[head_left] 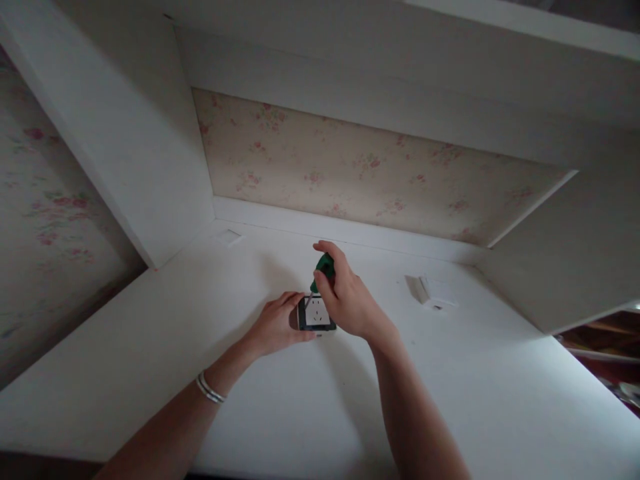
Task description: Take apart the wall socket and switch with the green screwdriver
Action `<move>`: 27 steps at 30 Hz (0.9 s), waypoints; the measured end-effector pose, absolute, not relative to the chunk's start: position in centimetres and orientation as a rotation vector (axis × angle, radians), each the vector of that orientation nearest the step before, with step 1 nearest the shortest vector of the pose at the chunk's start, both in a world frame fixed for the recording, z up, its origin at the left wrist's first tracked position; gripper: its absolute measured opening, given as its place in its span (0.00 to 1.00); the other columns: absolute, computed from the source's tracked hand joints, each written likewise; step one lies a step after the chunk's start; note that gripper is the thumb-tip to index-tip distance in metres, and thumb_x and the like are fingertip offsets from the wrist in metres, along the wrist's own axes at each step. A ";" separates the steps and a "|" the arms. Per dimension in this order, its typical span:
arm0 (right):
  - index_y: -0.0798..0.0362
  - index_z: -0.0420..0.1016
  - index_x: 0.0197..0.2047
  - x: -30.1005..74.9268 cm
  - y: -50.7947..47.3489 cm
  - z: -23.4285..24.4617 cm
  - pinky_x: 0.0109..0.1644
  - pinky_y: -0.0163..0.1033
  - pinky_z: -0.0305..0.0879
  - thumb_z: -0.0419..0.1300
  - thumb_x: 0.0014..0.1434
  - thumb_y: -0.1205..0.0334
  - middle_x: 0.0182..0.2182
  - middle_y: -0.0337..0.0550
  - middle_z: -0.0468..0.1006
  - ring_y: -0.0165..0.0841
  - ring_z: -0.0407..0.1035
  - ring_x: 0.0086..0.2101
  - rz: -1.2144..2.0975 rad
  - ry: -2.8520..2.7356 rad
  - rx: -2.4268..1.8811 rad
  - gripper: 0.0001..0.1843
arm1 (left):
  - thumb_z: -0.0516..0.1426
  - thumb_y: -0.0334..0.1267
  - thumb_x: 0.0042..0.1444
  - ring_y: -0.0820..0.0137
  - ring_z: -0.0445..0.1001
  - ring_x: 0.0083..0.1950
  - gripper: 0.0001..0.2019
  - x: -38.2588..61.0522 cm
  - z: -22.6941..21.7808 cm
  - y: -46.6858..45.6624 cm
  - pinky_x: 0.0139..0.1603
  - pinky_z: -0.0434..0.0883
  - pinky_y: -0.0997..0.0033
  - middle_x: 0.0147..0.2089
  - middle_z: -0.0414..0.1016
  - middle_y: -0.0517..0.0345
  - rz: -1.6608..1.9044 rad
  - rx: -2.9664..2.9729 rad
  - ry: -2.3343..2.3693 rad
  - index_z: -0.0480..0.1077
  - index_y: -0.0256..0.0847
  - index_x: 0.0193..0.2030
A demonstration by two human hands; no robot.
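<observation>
A wall socket (317, 313) with a white face and a dark surround lies face up on the white desktop, in the middle of the view. My left hand (278, 325) grips it from the left, fingers at its upper edge and thumb along its lower edge. In my right hand (347, 293) is a screwdriver (326, 265) with a green handle, tilted. Its shaft points down to the upper left part of the socket's dark surround. Whether the tip sits in a screw is too small to tell.
A white frame (230, 237) lies at the desk's back left. A small white box-like piece (434, 293) stands right of my hands. White panels (115, 113) rise at both sides, with a shelf overhead and flowered wallpaper (350, 163) behind the desktop (280, 413).
</observation>
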State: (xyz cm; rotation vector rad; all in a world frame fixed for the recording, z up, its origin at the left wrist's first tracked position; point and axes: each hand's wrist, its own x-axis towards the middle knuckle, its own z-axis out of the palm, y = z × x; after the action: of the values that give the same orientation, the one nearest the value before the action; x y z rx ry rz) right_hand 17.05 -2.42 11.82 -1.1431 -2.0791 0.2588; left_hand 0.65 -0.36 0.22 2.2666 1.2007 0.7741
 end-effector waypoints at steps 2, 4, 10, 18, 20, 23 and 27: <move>0.50 0.49 0.63 17.3 -2.5 12.0 0.51 0.42 0.64 0.45 0.64 0.63 0.59 0.52 0.62 0.35 0.64 0.53 0.230 -2.068 -1.154 0.24 | 0.66 0.50 0.41 0.58 0.67 0.57 0.36 0.6 0.1 -0.3 0.57 0.64 0.61 0.55 0.69 0.55 0.773 2.264 1.208 0.61 0.47 0.58; 0.49 0.54 0.61 17.3 -2.5 12.1 0.49 0.42 0.65 0.47 0.65 0.59 0.56 0.51 0.65 0.37 0.66 0.51 0.145 -2.036 -1.226 0.22 | 0.65 0.51 0.41 0.58 0.67 0.57 0.36 0.7 0.0 -0.3 0.57 0.64 0.60 0.55 0.69 0.55 0.770 2.259 1.224 0.61 0.47 0.58; 0.51 0.67 0.45 15.7 -2.4 13.6 0.36 0.38 0.63 0.45 0.65 0.45 0.34 0.46 0.78 0.37 0.73 0.34 -0.166 -2.019 -1.585 0.21 | 0.66 0.51 0.40 0.56 0.66 0.57 0.35 0.8 -0.1 -0.3 0.56 0.64 0.60 0.55 0.68 0.53 0.779 2.230 1.239 0.62 0.45 0.56; 0.57 0.76 0.37 13.1 -1.2 18.9 0.35 0.44 0.64 0.48 0.62 0.46 0.32 0.58 0.78 0.47 0.73 0.35 -0.522 -2.515 -1.758 0.24 | 0.65 0.54 0.40 0.55 0.66 0.58 0.37 0.5 -0.4 -0.3 0.56 0.63 0.59 0.55 0.68 0.52 0.762 2.229 1.262 0.61 0.46 0.58; 0.56 0.76 0.38 12.8 -1.0 19.4 0.35 0.45 0.65 0.50 0.62 0.50 0.33 0.58 0.78 0.47 0.73 0.36 -0.508 -2.622 -1.707 0.21 | 0.65 0.55 0.40 0.55 0.66 0.58 0.38 0.4 -0.6 -0.2 0.56 0.64 0.59 0.56 0.68 0.52 0.753 2.240 1.253 0.61 0.45 0.58; 0.58 0.75 0.41 12.8 -0.5 19.6 0.33 0.45 0.64 0.49 0.62 0.52 0.33 0.59 0.78 0.49 0.74 0.35 -0.512 -2.697 -1.707 0.20 | 0.64 0.57 0.39 0.56 0.66 0.58 0.40 0.1 -0.8 0.1 0.57 0.63 0.59 0.57 0.67 0.51 0.772 2.259 1.228 0.61 0.44 0.59; 0.59 0.72 0.44 13.3 0.0 19.9 0.34 0.43 0.63 0.46 0.64 0.53 0.33 0.58 0.78 0.46 0.74 0.35 -0.505 -2.845 -1.675 0.20 | 0.64 0.58 0.38 0.57 0.67 0.57 0.39 0.0 -0.8 0.2 0.57 0.63 0.61 0.56 0.69 0.52 0.789 2.265 1.199 0.63 0.45 0.57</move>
State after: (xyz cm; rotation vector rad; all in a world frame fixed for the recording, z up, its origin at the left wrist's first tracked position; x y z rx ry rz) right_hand 13.33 0.01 19.85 -1.6748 -2.8448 -0.5050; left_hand -0.05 0.17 -0.77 2.2652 1.1991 0.7892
